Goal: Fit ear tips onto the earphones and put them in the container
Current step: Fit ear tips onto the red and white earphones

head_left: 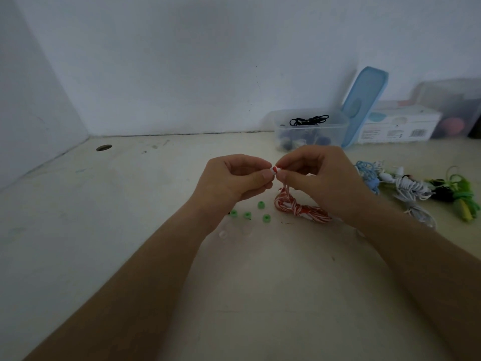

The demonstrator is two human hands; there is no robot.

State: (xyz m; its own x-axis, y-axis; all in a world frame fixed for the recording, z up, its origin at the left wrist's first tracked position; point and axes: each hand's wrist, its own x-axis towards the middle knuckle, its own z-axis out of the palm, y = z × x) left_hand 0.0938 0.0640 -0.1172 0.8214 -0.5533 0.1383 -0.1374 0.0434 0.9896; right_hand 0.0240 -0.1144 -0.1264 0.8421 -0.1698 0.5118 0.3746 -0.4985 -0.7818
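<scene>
Pinching the white end of a red-and-white earbud (275, 170) w/ left hand (234, 178), curling fingers in toward the thumb. Gripping the bud's other end w/ right hand (320, 178), closing thumb and forefinger on it just above the cord. Meeting fingertip to fingertip above the surface (130, 230) at centre frame, holding the bud's long axis roughly L-R between both hands, favouring neither as nearer. Failing to show, at this size, whether a tip is seated yet.

Leaving four green ear tips (261, 205) loose on the surface just below the left hand, plus a pale clear tip (222, 233) beside the left forearm. Trailing the cord down from the right-hand grip to a red-and-white cord bundle (299, 208) resting on the surface, partly hiding it under the right wrist.

Facing a clear container (335, 136) beyond the hands and to the R, near the wall: standing open, holding a black cord (309, 120) on top and dark and pale items below, too blurred to name. Showing a blue lid (364, 105) propped at a tilt against its R side.

Passing blue (367, 173), white (408, 186) and green (458, 196) earphone bundles farther R, apart from the container. Probably calling for a forward-right reach once fitted, favouring the right hand as nearer.
</scene>
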